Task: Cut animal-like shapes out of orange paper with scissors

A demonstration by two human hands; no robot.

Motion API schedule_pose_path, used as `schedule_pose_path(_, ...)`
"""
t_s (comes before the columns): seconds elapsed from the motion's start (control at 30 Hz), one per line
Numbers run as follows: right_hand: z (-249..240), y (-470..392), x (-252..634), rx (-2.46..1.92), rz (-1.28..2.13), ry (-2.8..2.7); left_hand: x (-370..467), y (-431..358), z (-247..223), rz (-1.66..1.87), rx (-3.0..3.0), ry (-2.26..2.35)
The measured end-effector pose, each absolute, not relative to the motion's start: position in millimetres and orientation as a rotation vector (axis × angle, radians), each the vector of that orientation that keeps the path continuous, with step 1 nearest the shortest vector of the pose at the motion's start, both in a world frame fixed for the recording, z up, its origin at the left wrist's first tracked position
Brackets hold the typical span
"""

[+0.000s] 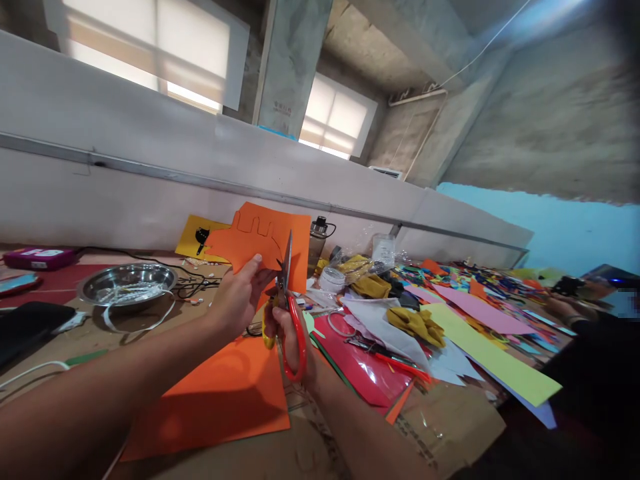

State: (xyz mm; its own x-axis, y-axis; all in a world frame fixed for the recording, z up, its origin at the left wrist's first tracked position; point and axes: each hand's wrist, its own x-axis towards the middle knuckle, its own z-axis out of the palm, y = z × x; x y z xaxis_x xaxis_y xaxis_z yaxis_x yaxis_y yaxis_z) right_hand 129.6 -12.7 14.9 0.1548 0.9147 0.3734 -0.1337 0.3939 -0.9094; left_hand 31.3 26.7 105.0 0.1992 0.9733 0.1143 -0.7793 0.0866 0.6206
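Note:
My left hand (239,287) pinches the lower edge of an upright orange sheet of paper (295,240). A dark outline with finger-like bumps is drawn on it, and its left side is cut away along an uneven edge. In my right hand (287,327) is a pair of scissors (296,343) with red and yellow handles. The blades point up, parted, at the sheet just right of my left fingers. Beneath my wrists a larger orange sheet (225,393) lies on the brown table covering.
Left stand a steel bowl (127,283) and a dark phone-like slab (33,330). Behind the sheet are a yellow card (187,243) and a bottle (318,243). To the right lie a red folder (367,363), mustard cloth (415,325) and coloured paper (495,353). Another person's arm (563,308) reaches in far right.

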Motion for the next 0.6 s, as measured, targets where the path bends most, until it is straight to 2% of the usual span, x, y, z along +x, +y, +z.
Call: schedule_pose_path(0.6, 14.0, -12.7, 129.8, -0.908, 0.86, -1.155, 31.0, 25.4, 105.9, 1.36, 0.639, 0.353)
